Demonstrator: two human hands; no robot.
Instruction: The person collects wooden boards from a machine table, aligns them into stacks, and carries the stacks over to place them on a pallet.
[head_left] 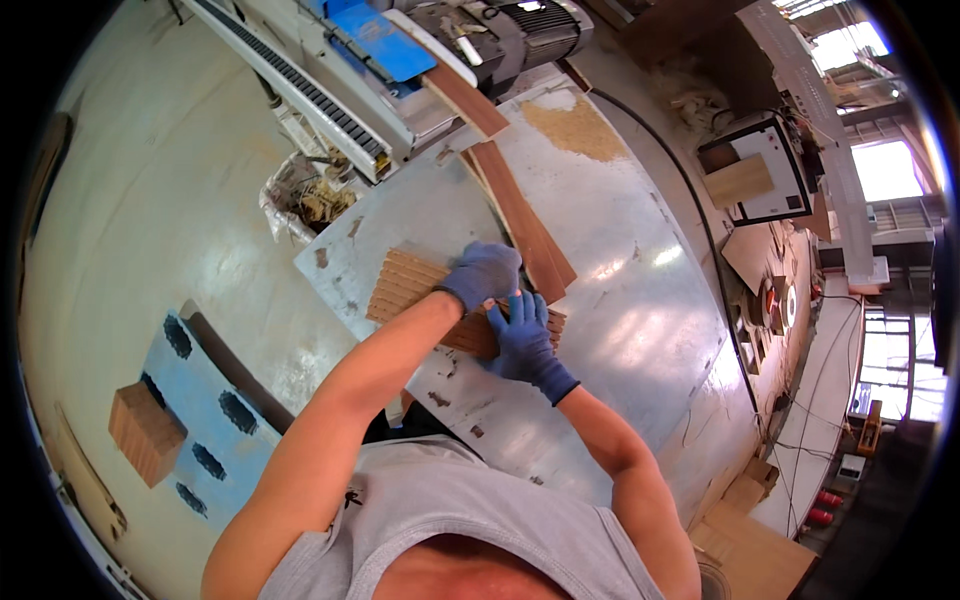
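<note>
Bright overall: windows (887,172) at right burn out to white, glare patches shine on the metal worktop (625,335), and edges bend toward the black fisheye rim.

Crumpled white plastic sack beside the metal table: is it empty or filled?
Not empty: the white plastic sack shows tan scraps inside its open mouth. How deep they go, I cannot tell.

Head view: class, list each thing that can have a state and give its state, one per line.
Left hand: gloved, fingers curled; what it grips is hidden
Right hand: gloved, fingers extended on the grooved wood
Grooved wood: lying on the table, partly covered by hands
Long brown boards: lying on the table
Brown strip: sticking out beneath the blue cover
Sawdust: spread on the table
</note>
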